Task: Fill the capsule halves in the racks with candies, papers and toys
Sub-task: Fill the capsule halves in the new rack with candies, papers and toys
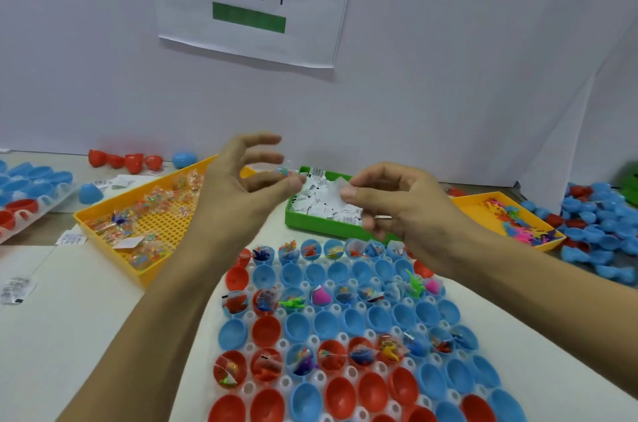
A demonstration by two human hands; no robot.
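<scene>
Right fingers [348, 193] pinch paper [340, 184] above green tray [321, 226]; left hand [238, 186] released, fingers spread. Advice: separate single slip, seat fully inside capsule half [262, 274] near tray.

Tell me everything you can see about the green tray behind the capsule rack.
The green tray is a shallow rectangular bin that looks like plastic, lying flat on the table between two yellow trays. It holds a loose heap of small white paper slips with dark print. Its near wall stands just behind the far row of the rack. The right hand is over it and pinches white paper; the left hand hovers over its left end. Its right part is hidden by the right hand.
</scene>
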